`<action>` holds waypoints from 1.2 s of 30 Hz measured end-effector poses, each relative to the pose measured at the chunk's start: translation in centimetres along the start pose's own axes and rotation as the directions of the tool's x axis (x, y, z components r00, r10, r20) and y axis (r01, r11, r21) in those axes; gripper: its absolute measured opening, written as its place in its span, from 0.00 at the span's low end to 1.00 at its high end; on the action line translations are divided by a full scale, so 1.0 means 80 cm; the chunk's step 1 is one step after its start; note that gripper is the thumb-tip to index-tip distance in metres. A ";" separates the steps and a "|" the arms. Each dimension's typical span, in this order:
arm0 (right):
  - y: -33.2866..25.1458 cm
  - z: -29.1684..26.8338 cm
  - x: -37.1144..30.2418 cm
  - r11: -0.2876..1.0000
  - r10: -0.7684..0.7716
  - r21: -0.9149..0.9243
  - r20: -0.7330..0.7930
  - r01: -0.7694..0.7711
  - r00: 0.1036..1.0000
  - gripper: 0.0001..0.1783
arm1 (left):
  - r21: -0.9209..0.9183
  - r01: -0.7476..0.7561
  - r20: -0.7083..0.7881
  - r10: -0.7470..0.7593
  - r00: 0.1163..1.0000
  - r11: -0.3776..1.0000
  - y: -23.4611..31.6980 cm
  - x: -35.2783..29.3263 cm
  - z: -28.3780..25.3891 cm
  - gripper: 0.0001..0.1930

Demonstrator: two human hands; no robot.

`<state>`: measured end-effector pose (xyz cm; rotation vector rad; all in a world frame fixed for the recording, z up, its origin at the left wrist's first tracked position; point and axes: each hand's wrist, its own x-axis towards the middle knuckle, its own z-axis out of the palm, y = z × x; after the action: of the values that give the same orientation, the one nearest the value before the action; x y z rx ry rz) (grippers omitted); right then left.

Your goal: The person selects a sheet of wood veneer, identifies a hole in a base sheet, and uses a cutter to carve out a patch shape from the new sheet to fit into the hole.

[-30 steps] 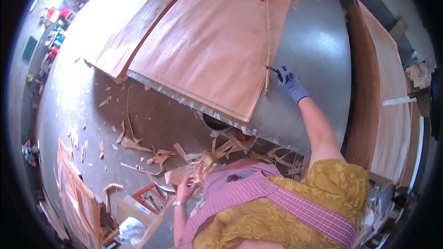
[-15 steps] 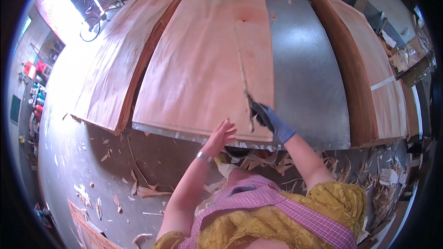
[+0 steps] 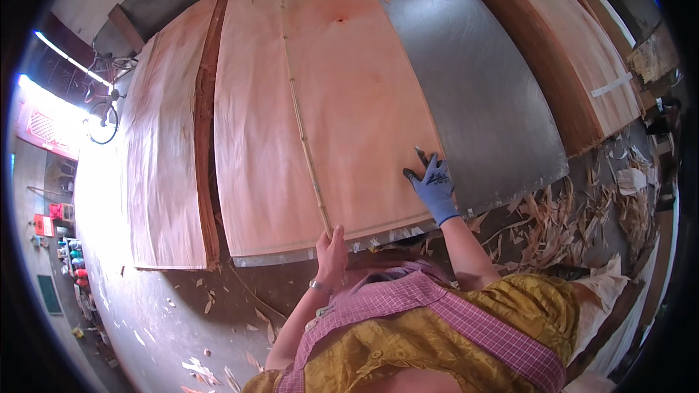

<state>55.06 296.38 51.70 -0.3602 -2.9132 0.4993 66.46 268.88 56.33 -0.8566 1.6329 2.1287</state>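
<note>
A long, thin bamboo stick (image 3: 306, 149) lies lengthwise over a large pinkish wood veneer sheet (image 3: 371, 94). My left hand (image 3: 332, 253), bare with a watch at the wrist, is closed around the stick's near end at the sheet's front edge. My right hand (image 3: 435, 185) wears a blue glove with black fingertips. Its fingers are spread on the sheet close to the right border, apart from the stick. Under the sheet is a grey metal tabletop (image 3: 491, 102), bare along the right side.
Stacks of veneer stand on both sides, a left stack (image 3: 164, 153) and a taller right stack (image 3: 542, 36). Wood scraps (image 3: 561, 229) litter the floor at the right, with smaller bits at the lower left. A bicycle (image 3: 104, 113) stands at the far left by the bright doorway.
The stick has shifted left across the sheet. My left hand has closed on its near end; my right hand has let go of it and spread on the sheet's right side. The view has turned.
</note>
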 end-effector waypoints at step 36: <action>-0.683 0.099 -0.028 0.589 -0.580 0.806 0.363 0.067 0.730 0.34 | -0.076 -0.118 0.465 0.140 0.874 0.990 0.030 0.045 -0.265 0.11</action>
<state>44.24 243.33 62.93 0.6085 -2.7752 1.9605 67.89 247.68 52.37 -0.2075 1.4182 2.2404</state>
